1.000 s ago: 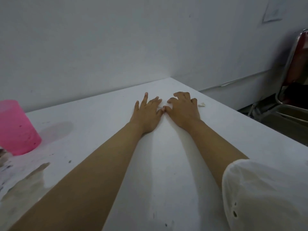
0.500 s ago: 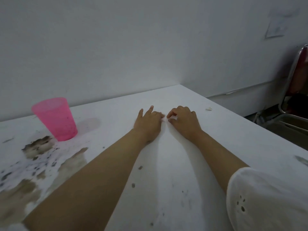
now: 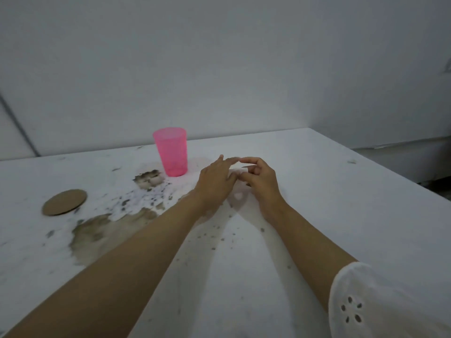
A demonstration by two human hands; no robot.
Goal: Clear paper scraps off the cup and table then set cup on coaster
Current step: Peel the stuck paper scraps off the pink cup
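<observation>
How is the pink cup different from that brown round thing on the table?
The pink cup stands tall and upright; the brown coaster lies flat. The cup is see-through plastic; the coaster looks opaque, like cardboard. The cup sits near the hands, the coaster farther left. Both rest apart on the white table, untouched.

No text, label, brand, number or sign can be read anywhere in this view. The pink cup (image 3: 171,152) has plain sides with no print. The round brown coaster (image 3: 65,202), at about nine o'clock from the cup, has a bare face. The white table (image 3: 341,215) carries only stains and specks, none of them forming letters. The wall (image 3: 219,57) behind is blank; at its far three o'clock edge a small pale shape shows, too cut off and blurred to tell whether it bears writing. The white sleeve (image 3: 380,303) at five o'clock shows only a cut-out flower pattern, not lettering.
</observation>
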